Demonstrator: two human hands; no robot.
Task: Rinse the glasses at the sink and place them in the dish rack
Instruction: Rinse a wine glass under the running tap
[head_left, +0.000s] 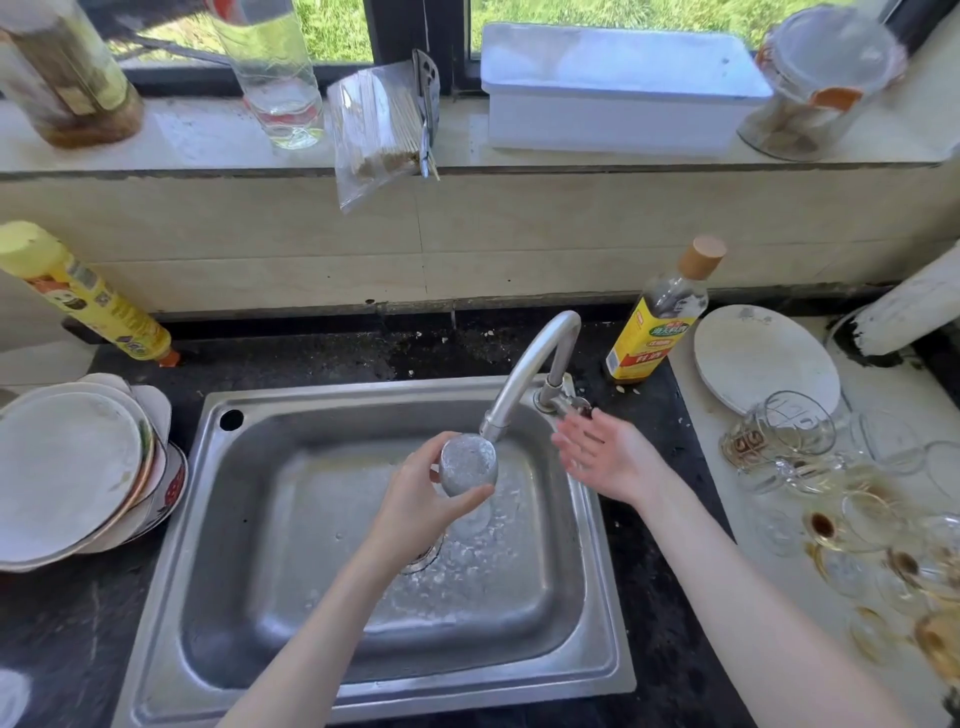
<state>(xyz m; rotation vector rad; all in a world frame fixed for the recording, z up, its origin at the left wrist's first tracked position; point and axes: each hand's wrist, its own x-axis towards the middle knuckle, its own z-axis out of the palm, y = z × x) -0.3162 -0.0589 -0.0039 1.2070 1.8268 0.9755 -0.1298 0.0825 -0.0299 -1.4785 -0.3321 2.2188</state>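
Note:
My left hand (415, 499) grips a small clear glass (467, 465) over the steel sink (244, 519), right under the spout of the curved tap (530, 369). Water fills the glass and splashes down toward the drain. My right hand (605, 454) hovers open, palm up, just below the tap's base at the sink's right rim, holding nothing. Several dirty glasses (852, 525), some with brown residue, lie crowded on the white counter to the right. A glass mug (779, 434) lies tilted among them.
A stack of white plates (72, 467) sits left of the sink. A yellow detergent bottle (88, 296) leans at the back left, and a cooking-wine bottle (660, 322) stands behind the tap. A round white board (763, 358) lies at the right. Jars and a white box (618, 88) line the windowsill.

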